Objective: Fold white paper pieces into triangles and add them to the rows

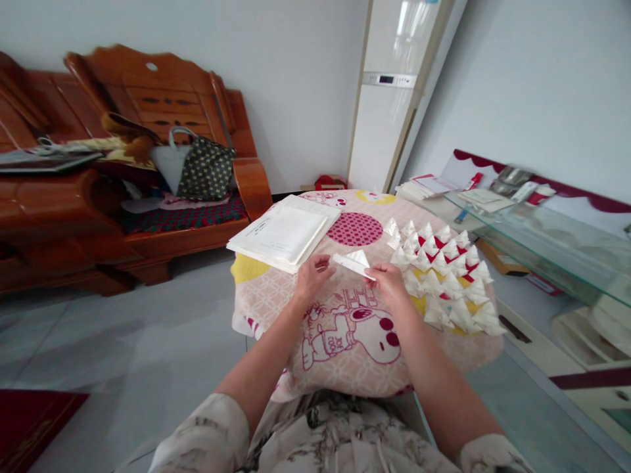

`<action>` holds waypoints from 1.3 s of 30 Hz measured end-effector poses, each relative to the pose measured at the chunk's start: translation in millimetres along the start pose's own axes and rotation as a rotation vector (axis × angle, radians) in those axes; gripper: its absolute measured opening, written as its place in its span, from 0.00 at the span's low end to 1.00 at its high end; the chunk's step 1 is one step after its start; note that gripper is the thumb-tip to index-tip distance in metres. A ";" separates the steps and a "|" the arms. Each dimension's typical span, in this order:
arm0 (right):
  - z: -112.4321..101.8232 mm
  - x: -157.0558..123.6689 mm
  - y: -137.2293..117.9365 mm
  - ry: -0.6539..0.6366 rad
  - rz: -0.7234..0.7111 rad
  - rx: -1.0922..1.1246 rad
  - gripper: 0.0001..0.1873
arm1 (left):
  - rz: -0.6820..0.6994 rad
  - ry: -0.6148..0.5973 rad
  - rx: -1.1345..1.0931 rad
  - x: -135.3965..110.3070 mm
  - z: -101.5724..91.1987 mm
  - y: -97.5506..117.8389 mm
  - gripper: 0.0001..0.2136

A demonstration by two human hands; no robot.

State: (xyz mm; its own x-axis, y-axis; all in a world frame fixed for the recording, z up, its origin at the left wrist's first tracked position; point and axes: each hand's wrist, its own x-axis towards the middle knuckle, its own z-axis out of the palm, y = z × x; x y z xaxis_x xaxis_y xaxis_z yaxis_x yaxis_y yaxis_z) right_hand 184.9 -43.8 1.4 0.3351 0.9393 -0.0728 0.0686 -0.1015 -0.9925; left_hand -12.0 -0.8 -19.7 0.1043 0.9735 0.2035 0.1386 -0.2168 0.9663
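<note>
Over the middle of the round table I hold a folded white paper (352,264), a long strip-like band below with a triangular peak above. My right hand (389,282) pinches its right end between thumb and fingers. Just off its left end is my left hand (314,276), fingers curved and apart, with nothing seen in them. A stack of white paper sheets (283,230) lies on the table beyond my left hand. To the right of my right hand stand several folded paper pieces (444,276) with pointed tips, set in rows.
A pink patterned tablecloth (355,328) covers the round table. At right is a glass-topped cabinet (542,243) holding papers (428,186) and metal bowls (513,177). A carved wooden sofa (162,85) with a dark patterned bag (207,167) stands left. Behind rises a tall white air conditioner (379,125).
</note>
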 end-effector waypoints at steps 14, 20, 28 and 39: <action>13.8 -80.6 19.0 -0.102 -0.008 0.396 0.12 | -0.231 -0.164 -0.635 -60.4 42.6 29.7 0.14; 15.7 -90.8 20.6 -0.103 -0.025 0.374 0.10 | -0.199 -0.038 -0.648 -64.5 36.9 28.7 0.13; 17.0 -96.0 24.3 -0.135 -0.026 0.305 0.10 | -0.178 0.034 -0.640 -53.8 18.7 34.2 0.14; 18.7 -98.3 28.2 -0.149 -0.016 0.303 0.09 | -0.144 0.237 -0.640 -41.6 8.0 30.9 0.09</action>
State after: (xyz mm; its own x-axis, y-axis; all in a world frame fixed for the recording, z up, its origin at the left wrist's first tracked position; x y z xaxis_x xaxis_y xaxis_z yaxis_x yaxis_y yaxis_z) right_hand 136.3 -132.8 -21.3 0.1932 0.9799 -0.0485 -0.2173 -0.0055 -0.9761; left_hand -4.2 -48.6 0.5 -0.0997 0.9947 0.0249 -0.4800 -0.0700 0.8744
